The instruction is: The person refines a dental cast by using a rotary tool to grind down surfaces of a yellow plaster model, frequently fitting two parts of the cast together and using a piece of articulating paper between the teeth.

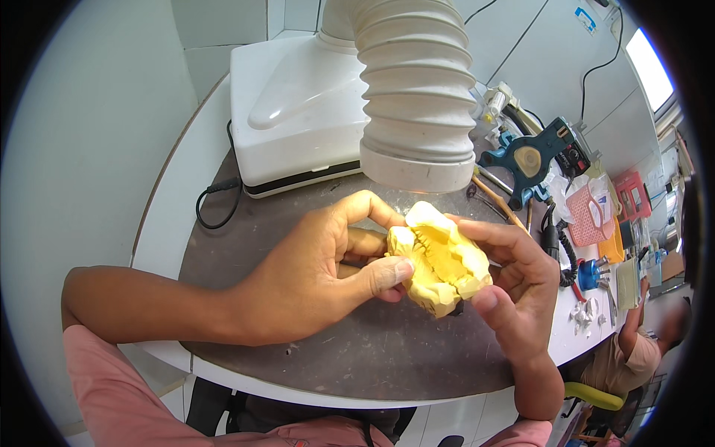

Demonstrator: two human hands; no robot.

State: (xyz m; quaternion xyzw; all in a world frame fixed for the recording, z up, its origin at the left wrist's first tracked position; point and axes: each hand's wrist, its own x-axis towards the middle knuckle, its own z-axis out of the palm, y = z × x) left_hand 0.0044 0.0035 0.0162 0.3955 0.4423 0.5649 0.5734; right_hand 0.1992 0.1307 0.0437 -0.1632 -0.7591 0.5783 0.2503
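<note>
Between my two hands I hold a yellow plaster dental model [441, 257], raised over the dark bench top. Its hollow side with a row of teeth along the arch faces me. My left hand [346, 257] grips its left edge, thumb in front and fingers behind. On the other side my right hand [514, 272] closes on it, fingers along the top edge and thumb at the lower right corner. Just above the model hangs the mouth of a white ribbed suction hose [418, 97]. The model's back is hidden from view.
A white suction unit [298, 112] stands behind my left hand, its black cable [216, 205] on the bench [313, 369]. To the right are a dark teal articulator [527, 160], a pink basket [588, 216], a blue device [590, 274] and white scraps [586, 316]. Another person [629, 354] sits at far right.
</note>
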